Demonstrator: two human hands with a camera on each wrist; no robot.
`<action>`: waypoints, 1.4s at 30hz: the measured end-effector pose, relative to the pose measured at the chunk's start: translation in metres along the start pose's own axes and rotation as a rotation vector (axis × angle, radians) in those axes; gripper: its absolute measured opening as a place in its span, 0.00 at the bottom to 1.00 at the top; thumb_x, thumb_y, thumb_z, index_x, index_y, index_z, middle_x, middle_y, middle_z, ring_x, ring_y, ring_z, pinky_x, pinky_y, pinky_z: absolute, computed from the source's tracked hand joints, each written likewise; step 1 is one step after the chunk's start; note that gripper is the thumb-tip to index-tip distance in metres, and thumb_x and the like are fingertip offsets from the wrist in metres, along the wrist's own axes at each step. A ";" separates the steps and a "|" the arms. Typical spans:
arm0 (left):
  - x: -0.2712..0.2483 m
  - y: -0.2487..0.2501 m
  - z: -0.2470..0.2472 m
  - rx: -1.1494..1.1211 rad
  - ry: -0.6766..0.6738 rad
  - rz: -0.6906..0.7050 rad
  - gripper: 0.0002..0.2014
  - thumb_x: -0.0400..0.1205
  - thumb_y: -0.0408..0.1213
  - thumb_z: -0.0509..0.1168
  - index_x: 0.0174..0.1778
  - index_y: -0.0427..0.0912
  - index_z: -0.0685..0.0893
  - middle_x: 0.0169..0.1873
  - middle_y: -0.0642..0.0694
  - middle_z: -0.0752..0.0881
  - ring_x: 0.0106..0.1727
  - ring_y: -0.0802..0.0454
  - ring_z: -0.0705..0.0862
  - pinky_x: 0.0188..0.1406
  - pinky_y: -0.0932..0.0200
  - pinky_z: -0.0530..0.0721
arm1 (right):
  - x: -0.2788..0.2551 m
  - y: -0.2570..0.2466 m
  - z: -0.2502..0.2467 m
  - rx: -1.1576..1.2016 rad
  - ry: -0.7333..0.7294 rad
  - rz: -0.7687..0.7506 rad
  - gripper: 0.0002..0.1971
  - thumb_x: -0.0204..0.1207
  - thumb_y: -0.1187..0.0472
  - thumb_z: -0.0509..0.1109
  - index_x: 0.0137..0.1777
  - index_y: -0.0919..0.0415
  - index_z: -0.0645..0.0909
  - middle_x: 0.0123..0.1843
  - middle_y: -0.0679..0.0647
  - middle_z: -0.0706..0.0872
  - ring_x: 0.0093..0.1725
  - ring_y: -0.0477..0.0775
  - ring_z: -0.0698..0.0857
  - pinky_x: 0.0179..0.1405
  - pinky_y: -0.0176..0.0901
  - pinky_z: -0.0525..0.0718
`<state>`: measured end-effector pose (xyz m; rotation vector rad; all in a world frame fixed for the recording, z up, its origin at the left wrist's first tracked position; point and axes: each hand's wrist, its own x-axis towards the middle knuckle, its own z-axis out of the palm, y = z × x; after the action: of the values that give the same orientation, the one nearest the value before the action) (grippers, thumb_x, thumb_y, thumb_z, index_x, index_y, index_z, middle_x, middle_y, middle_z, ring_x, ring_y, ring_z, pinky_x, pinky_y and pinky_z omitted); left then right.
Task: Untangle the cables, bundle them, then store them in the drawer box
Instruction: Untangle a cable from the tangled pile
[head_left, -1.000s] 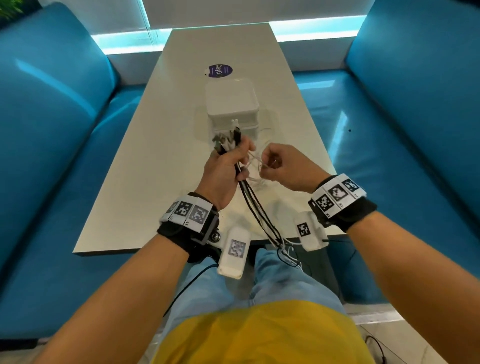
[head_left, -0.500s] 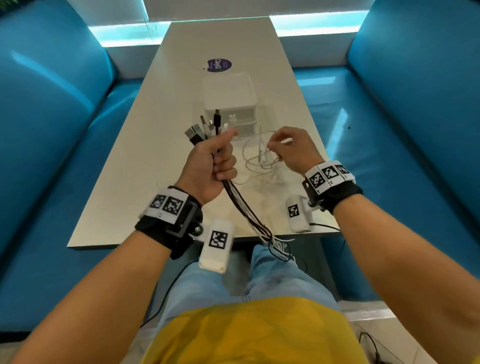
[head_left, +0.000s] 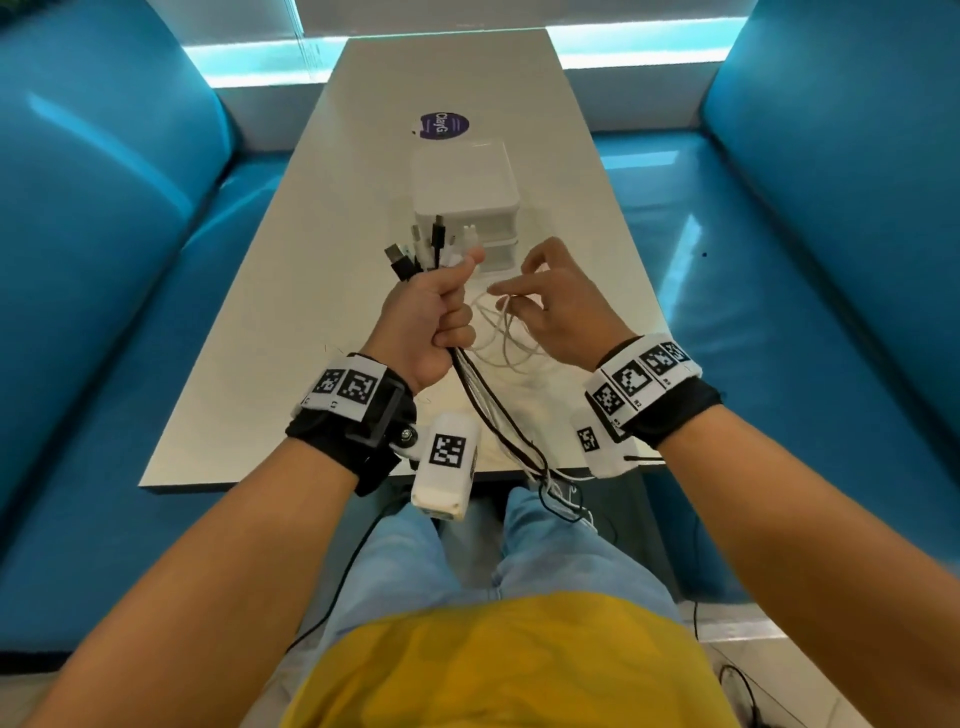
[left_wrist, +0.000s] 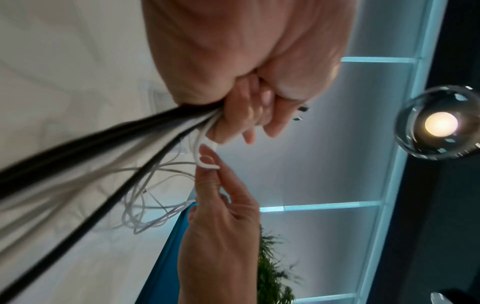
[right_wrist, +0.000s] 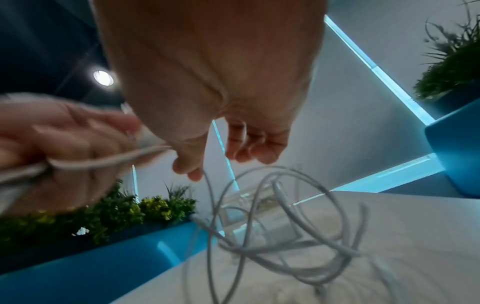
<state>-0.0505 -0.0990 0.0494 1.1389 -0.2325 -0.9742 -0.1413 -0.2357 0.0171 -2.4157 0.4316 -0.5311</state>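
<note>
Partly, the cables (head_left: 438, 235) were gathered: most strands were clenched in the left hand (head_left: 423, 327) grip above the worktop (head_left: 270, 332), plugs up. One white cable (head_left: 501, 338) hung in loose loops, pinched in the right hand (head_left: 563, 312) grip. Untangling was judged unfinished; bundling and storing in the drawer box (head_left: 465, 176) were not yet done.

A purple sticker (head_left: 444, 126) lies on the white table (head_left: 260, 364) between blue sofas (head_left: 104, 234).
</note>
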 end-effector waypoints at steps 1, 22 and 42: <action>0.003 0.000 -0.002 -0.018 0.036 -0.035 0.11 0.85 0.34 0.59 0.61 0.42 0.82 0.20 0.54 0.59 0.16 0.61 0.55 0.11 0.69 0.56 | 0.001 -0.003 -0.001 0.013 0.046 -0.038 0.11 0.79 0.63 0.70 0.59 0.58 0.88 0.52 0.55 0.75 0.50 0.53 0.82 0.55 0.42 0.79; 0.014 -0.012 0.000 0.079 0.206 0.165 0.03 0.81 0.37 0.70 0.44 0.43 0.88 0.26 0.52 0.71 0.18 0.61 0.60 0.15 0.66 0.60 | -0.004 -0.011 -0.015 0.035 0.026 0.052 0.12 0.82 0.55 0.67 0.44 0.63 0.86 0.36 0.55 0.85 0.34 0.46 0.78 0.38 0.41 0.72; 0.000 0.004 -0.027 -0.012 0.234 0.376 0.06 0.85 0.43 0.63 0.46 0.49 0.83 0.38 0.52 0.86 0.20 0.60 0.59 0.16 0.67 0.60 | 0.025 -0.018 -0.055 -0.022 -0.303 0.149 0.33 0.73 0.60 0.75 0.77 0.45 0.71 0.78 0.48 0.73 0.72 0.47 0.73 0.65 0.36 0.67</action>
<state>-0.0317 -0.0803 0.0410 1.1372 -0.2403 -0.5058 -0.1426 -0.2598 0.0753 -2.4083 0.4813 -0.0924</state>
